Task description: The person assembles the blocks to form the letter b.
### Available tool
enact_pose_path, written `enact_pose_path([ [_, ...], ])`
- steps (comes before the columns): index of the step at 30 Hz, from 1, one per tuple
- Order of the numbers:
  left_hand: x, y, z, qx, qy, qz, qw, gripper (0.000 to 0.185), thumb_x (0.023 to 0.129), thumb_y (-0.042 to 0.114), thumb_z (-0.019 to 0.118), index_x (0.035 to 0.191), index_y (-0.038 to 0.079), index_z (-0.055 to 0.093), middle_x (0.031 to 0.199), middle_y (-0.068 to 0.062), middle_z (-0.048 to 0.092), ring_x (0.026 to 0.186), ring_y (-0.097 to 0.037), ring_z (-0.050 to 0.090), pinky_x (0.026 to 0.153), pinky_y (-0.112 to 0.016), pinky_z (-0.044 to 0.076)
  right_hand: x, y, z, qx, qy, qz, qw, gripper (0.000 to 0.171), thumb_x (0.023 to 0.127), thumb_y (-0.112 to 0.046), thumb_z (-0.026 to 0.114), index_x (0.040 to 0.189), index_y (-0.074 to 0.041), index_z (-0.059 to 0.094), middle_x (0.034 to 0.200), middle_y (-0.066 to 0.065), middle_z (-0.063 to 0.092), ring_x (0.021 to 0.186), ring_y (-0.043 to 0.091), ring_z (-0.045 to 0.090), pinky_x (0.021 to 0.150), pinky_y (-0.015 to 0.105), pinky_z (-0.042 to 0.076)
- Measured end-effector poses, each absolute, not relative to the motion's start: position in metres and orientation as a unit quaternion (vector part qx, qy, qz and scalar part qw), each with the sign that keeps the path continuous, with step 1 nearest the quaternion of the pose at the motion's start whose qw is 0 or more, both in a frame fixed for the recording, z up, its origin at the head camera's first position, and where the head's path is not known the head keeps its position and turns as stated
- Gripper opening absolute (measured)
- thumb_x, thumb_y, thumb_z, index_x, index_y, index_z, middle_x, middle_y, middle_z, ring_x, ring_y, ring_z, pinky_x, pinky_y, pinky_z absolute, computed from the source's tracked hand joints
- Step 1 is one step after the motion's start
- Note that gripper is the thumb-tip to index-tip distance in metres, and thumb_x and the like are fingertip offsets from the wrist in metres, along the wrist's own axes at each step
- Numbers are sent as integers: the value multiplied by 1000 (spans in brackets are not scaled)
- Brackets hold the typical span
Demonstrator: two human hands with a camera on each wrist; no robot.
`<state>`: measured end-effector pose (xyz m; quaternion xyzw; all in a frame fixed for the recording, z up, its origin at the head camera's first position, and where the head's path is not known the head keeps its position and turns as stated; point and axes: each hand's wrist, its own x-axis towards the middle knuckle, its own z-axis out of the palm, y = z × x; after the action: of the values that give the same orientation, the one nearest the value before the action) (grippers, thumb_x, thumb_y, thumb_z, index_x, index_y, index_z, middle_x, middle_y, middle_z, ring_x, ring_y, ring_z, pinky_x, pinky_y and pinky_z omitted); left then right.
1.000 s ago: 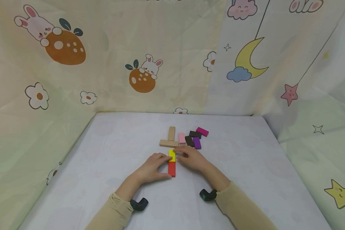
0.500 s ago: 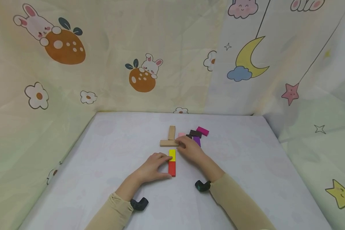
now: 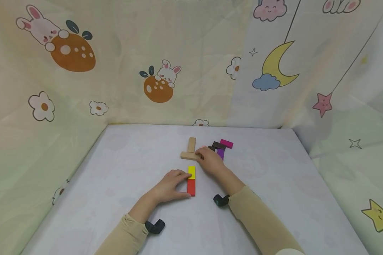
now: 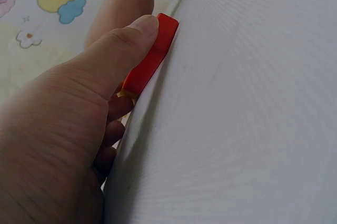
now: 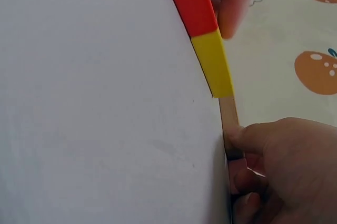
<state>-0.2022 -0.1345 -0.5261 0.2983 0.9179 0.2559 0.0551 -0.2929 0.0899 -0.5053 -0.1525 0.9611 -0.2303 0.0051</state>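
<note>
In the head view a red block [image 3: 191, 188] and a yellow block [image 3: 192, 170] lie end to end. My left hand [image 3: 167, 186] holds the red one from the left side, its thumb [image 4: 131, 42] on the near end and a fingertip at the yellow block's edge. Farther back, my right hand [image 3: 211, 161] pinches the right end of a plain wooden block [image 3: 187, 155], which lies crosswise. Behind that, a second wooden block [image 3: 192, 144] points away from me. The right wrist view shows a pink block [image 5: 238, 170] by the right fingers.
Right of the wooden blocks lie dark blocks [image 3: 218, 145], a purple block [image 3: 221, 153] and a magenta block [image 3: 226, 143], partly behind the right hand. A patterned cloth wall [image 3: 121, 88] rises behind the white table [image 3: 131, 152].
My right hand has left the yellow block and moved back to the wooden block. Both wooden blocks have shifted slightly back and right, the crosswise one turning a little. The left hand stays put.
</note>
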Motion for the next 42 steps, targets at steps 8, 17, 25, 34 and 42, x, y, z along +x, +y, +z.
enact_pose_path([
  [8,-201,-135,-526,296,919,254,55,76,80,63,72,144,27,51,134,4,53,127,-18,45,109,-42,40,-296,95,-504,-116,977,-179,-8,34,92,-27,66,125,-21,62,113,2,62,83,18,60,71,38,54],
  [17,-202,-135,-526,290,921,251,63,75,80,61,72,144,29,49,135,6,52,128,-16,44,110,-41,39,-290,94,-498,-136,959,-231,91,46,91,-44,67,132,-25,60,95,-5,66,82,15,60,69,32,53],
  [25,-201,-134,-528,283,924,247,71,77,80,66,70,145,31,48,136,7,51,128,-16,43,110,-42,40,-294,112,-495,-195,919,-309,147,35,97,-26,62,132,-30,59,108,-9,69,98,16,61,83,32,55],
  [34,-203,-135,-528,285,924,243,71,78,80,66,69,146,31,48,137,6,51,128,-16,43,110,-41,41,-305,106,-491,-222,921,-296,126,51,92,-31,70,141,-30,54,144,-3,53,118,22,57,100,41,51],
  [42,-203,-135,-529,294,922,244,61,76,81,62,72,145,29,49,135,6,52,127,-15,44,109,-40,41,-319,96,-487,-268,916,-251,163,70,88,-40,73,150,-23,44,158,-2,37,148,21,31,120,43,31],
])
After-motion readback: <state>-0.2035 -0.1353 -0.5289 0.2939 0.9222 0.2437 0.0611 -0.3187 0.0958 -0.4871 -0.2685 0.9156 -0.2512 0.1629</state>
